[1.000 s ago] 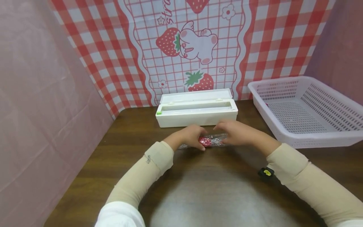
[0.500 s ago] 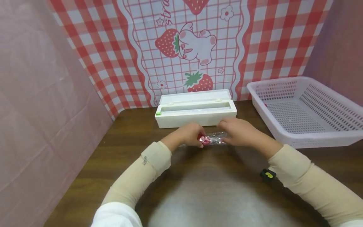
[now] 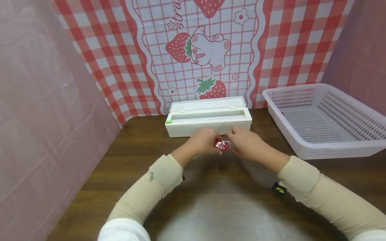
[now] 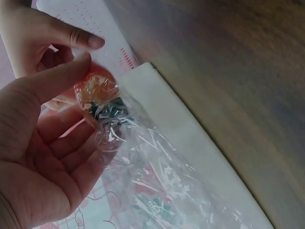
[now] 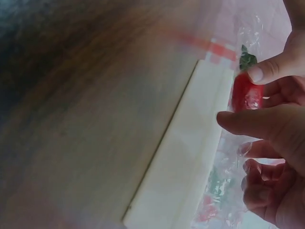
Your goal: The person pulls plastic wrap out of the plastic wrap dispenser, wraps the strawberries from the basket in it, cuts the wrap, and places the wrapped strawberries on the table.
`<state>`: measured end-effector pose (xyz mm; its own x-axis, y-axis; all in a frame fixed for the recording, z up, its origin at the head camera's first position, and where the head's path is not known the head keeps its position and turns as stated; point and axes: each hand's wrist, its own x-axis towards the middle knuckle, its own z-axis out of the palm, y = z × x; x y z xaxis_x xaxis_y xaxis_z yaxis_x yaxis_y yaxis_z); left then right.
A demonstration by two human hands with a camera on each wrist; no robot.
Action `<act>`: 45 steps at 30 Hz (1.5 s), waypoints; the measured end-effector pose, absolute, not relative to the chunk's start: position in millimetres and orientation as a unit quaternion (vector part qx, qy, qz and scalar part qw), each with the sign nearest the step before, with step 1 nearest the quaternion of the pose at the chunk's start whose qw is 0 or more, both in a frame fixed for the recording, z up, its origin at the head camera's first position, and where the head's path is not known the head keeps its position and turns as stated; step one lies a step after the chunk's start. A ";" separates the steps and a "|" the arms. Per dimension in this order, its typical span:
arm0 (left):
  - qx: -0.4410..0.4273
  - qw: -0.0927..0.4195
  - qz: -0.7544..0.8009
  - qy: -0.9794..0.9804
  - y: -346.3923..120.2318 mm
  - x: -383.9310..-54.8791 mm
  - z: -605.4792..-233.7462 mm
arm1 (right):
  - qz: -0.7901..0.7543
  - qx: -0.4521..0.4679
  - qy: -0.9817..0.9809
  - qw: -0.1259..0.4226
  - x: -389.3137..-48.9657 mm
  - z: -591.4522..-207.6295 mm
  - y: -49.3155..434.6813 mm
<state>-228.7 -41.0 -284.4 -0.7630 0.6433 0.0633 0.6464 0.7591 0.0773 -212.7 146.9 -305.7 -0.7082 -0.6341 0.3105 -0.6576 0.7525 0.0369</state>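
In the middle of the table, my left hand [image 3: 203,142] pinches a red strawberry [image 3: 222,145] wrapped in clear cling film. Green leaves show at the end of the strawberry [image 5: 245,95] toward the left hand, whose thumb lies against it. Crinkled cling film [image 4: 167,176] trails off past the left fingers. Close at the other end is my right hand [image 3: 248,144], its thumb straight and apart from its loosely curled fingers [image 5: 257,193]. Just behind both hands stands a long white film box [image 3: 211,129], its lid raised and a clear roll inside.
A white slotted basket [image 3: 304,140] stands at the right of the brown wooden table [image 3: 229,201]. Behind the box hangs a red checked cloth [image 3: 289,40] with strawberries printed on it. Pink cloth [image 3: 60,100] closes off the left side.
The strawberry has shifted slightly to the right with the left hand. My right hand has moved left toward it, and the film between the hands looks shorter and more bunched.
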 end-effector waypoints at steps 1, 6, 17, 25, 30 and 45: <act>-0.339 0.023 -0.052 -0.939 -40.6 -227.6 -284.5 | 0.049 0.349 -0.923 0.156 -214.0 -306.9 147.5; -0.318 0.057 -0.075 -0.943 -39.3 -223.7 -284.6 | 0.103 0.339 -0.919 0.174 -218.9 -312.4 151.1; -0.311 0.138 -0.104 -0.934 -38.4 -220.3 -282.6 | 0.292 0.300 -0.900 0.124 -230.5 -311.3 154.8; -0.312 0.158 -0.134 -0.927 -38.5 -219.1 -283.4 | 0.530 0.234 -0.812 -0.074 -230.0 -310.1 157.7; -0.344 0.170 -0.163 -0.909 -37.4 -220.5 -286.1 | 0.639 0.202 -0.726 -0.152 -227.4 -310.6 158.0; -0.381 0.156 -0.210 -0.887 -34.4 -218.7 -287.9 | 0.773 0.127 -0.584 -0.212 -214.2 -304.3 159.1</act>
